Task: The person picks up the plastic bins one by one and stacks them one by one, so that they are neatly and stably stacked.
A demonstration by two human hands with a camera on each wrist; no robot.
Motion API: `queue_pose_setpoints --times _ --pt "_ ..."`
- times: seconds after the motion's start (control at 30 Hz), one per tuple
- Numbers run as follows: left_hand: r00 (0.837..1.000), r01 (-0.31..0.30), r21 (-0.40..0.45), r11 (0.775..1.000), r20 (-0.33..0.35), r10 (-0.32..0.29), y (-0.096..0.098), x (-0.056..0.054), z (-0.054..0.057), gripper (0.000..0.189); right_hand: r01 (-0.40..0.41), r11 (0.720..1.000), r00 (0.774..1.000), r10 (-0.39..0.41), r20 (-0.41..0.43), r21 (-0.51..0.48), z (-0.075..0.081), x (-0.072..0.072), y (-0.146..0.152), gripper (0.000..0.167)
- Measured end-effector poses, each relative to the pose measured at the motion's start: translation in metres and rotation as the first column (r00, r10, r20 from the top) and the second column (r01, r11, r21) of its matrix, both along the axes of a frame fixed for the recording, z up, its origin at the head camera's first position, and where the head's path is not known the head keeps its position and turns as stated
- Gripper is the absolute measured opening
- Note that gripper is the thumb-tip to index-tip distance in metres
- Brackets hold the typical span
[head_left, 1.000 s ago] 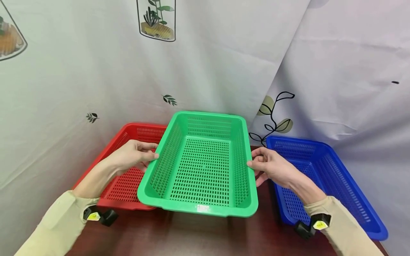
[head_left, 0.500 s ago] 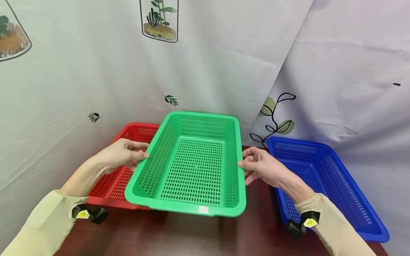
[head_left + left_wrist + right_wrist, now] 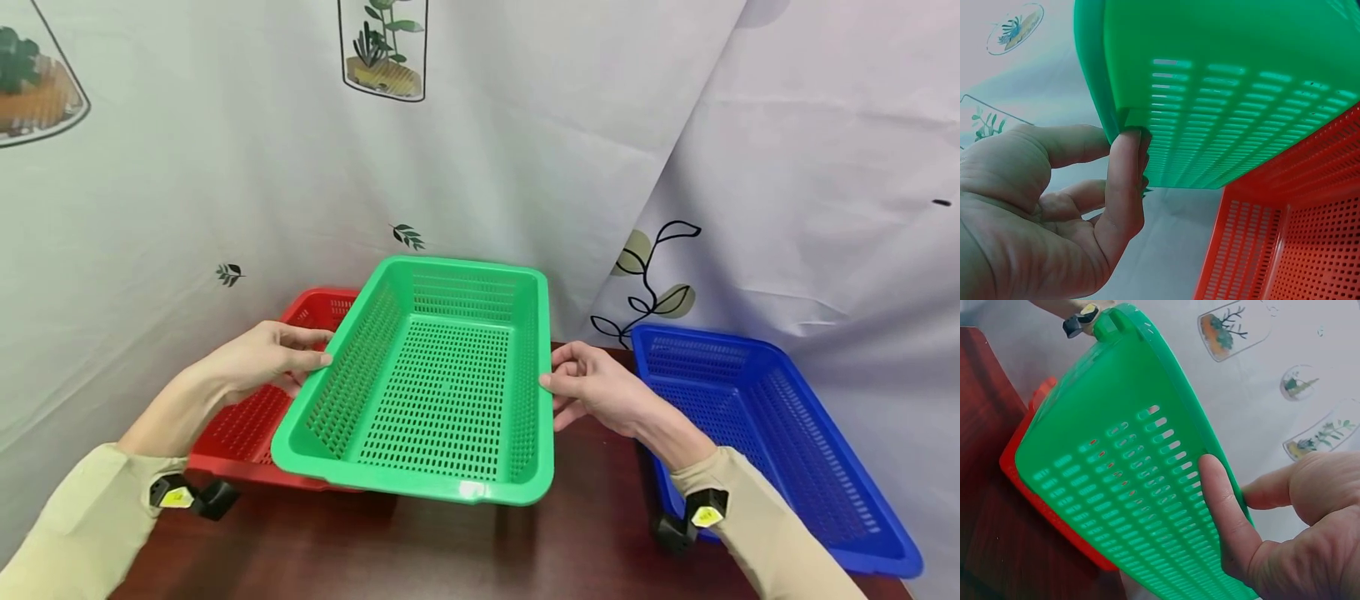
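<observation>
A green plastic basket (image 3: 442, 392) with slotted walls and floor is held up above the table, its inside bare. My left hand (image 3: 255, 362) pinches its left rim, thumb on top and fingers beneath; the left wrist view shows those fingers (image 3: 1125, 187) against the outer wall. On the opposite rim, my right hand (image 3: 600, 387) has the same pinch, with a finger (image 3: 1225, 512) along the slotted side in the right wrist view. Behind and below the green basket, partly covered by it, stands a red basket (image 3: 243, 471).
To the right, a blue basket (image 3: 840, 467) stands on the dark reddish-brown table (image 3: 450, 550), partly behind my right forearm. A white cloth with plant drawings (image 3: 525, 125) hangs behind and at the sides.
Both hands have carried the green basket leftward, so it covers more of the red basket. Its gap from the blue basket has widened. Both grips look unchanged.
</observation>
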State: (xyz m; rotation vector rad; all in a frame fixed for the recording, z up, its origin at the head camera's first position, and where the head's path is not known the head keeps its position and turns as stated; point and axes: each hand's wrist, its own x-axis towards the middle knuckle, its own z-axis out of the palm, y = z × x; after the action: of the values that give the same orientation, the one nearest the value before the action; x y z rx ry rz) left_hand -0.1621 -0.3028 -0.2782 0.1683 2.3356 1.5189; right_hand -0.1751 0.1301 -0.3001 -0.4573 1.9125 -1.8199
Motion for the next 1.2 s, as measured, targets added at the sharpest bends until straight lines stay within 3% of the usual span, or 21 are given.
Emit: queue_pose_setpoints --times 0.7,1.0,1.2 --pt "0.999 -0.047 -0.005 0.999 0.005 0.047 -0.034 0.002 0.001 0.066 0.01 0.999 1.0 -0.009 0.017 -0.032 0.0 -0.006 -0.04 0.036" --pt "0.996 -0.067 -0.056 0.996 0.06 0.07 -0.05 0.002 0.006 0.072 0.008 0.998 0.999 -0.005 0.047 -0.062 0.0 -0.009 -0.057 0.034" --pt "0.996 -0.07 -0.084 0.994 0.04 0.073 -0.061 0.002 0.006 0.07 0.01 0.996 0.997 -0.004 0.075 -0.089 -0.003 -0.01 -0.068 0.032"
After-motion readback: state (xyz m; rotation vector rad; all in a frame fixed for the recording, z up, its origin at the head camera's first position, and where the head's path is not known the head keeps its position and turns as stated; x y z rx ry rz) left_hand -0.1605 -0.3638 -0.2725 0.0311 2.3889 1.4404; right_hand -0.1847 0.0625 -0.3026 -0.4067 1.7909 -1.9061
